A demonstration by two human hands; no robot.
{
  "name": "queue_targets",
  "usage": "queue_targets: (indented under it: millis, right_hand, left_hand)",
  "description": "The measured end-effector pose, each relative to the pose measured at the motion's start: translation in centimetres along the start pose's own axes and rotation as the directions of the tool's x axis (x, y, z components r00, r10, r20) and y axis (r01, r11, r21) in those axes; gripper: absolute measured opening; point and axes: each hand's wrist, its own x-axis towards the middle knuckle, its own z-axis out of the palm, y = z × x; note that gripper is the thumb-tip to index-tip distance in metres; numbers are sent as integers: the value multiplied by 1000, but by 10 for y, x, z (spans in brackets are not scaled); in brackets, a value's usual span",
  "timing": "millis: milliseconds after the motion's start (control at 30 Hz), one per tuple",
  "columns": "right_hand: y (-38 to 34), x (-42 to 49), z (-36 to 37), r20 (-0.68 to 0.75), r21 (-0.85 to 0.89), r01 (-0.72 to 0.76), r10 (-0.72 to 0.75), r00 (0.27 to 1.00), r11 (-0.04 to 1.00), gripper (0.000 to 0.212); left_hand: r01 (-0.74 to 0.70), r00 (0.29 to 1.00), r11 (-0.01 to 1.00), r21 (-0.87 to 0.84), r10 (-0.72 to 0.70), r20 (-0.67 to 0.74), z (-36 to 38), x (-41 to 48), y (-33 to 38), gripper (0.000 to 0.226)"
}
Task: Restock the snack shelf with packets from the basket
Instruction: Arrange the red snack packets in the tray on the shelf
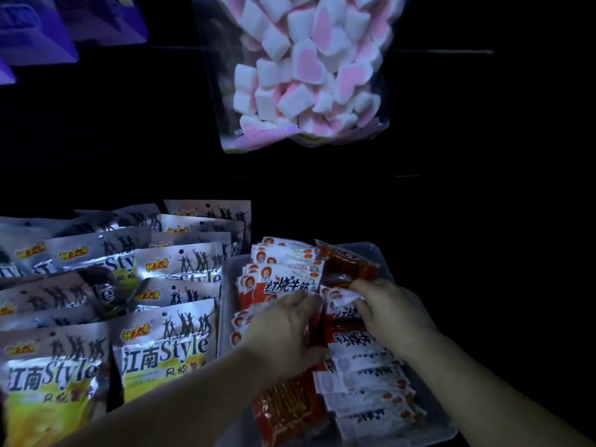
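Note:
A clear plastic tray (383, 253) on the dark shelf holds several small red-and-white snack packets (287, 275), stacked in rows. My left hand (283, 330) lies on the packets in the tray's left half, fingers curled around a bunch of them. My right hand (390, 311) pinches a red-and-white packet (346, 303) at the tray's middle, its thumb and fingers closed on the packet's top edge. More packets (371, 391) lie in a row under my right forearm. No basket is in view.
Silver and yellow snack bags (161, 346) stand in rows left of the tray. A clear bag of pink-and-white heart marshmallows (306, 69) hangs above. Purple bags (38, 30) hang at the upper left. The surroundings to the right are dark.

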Motion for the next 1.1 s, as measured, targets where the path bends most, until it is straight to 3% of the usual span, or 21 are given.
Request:
queue_targets:
  millis: [67, 167, 267, 333, 400, 467, 533, 633, 700, 833, 933, 1000, 1100]
  right_hand:
    - [-2, 6, 1, -98, 45, -6, 10, 995, 999, 35]
    - [-5, 17, -14, -247, -110, -80, 50, 968, 991, 55]
    - [-9, 20, -17, -280, -116, -151, 113, 953, 982, 52]
    - [-12, 18, -10, -224, -12, -135, 129, 966, 991, 51]
    - [-9, 13, -2, -122, 126, -97, 113, 986, 987, 27]
    - [-2, 6, -4, 48, 262, -130, 122, 991, 956, 38]
    - [5, 0, -12, 114, 345, -160, 127, 985, 925, 39]
    - [13, -10, -25, 197, 426, -172, 95, 976, 888, 39]
    - [17, -18, -33, 285, 451, -167, 36, 958, 877, 47]
    - [16, -32, -42, 440, 424, -193, -15, 898, 885, 78]
    - [6, -34, -36, 333, 229, -123, 41, 942, 966, 97]
    - [-3, -30, -27, 175, 87, -47, 31, 984, 995, 88]
    - [-6, -12, -18, -47, 11, 25, -25, 999, 1000, 81]
  left_hand:
    - [37, 999, 996, -81, -39, -22, 0, 7, -4, 79]
    - [39, 998, 991, -129, -46, -47, 1, 10, 0, 62]
    - [-139, 987, 990, -28, 137, -84, 8, 2, 4, 50]
    - [-290, 956, 953, 88, 293, -25, 23, -1, -1, 68]
    - [-346, 938, 925, 158, 346, 29, 34, 0, -9, 93]
    - [-339, 940, 915, 220, 339, 37, 40, 2, -12, 100]
    - [-310, 951, 924, 224, 305, 56, 41, 3, -8, 93]
    - [-251, 967, 957, 147, 255, -9, 47, 6, -2, 61]
    - [-209, 972, 971, 111, 219, -83, 50, 10, 1, 41]
    - [-130, 979, 991, 39, 135, -150, 50, 19, 4, 28]
    - [-69, 977, 994, -81, 51, -205, 47, 27, 5, 26]
    - [-32, 970, 982, -187, -14, -241, 42, 32, 6, 28]
    - [65, 949, 931, -360, -169, -265, 34, 41, 7, 30]
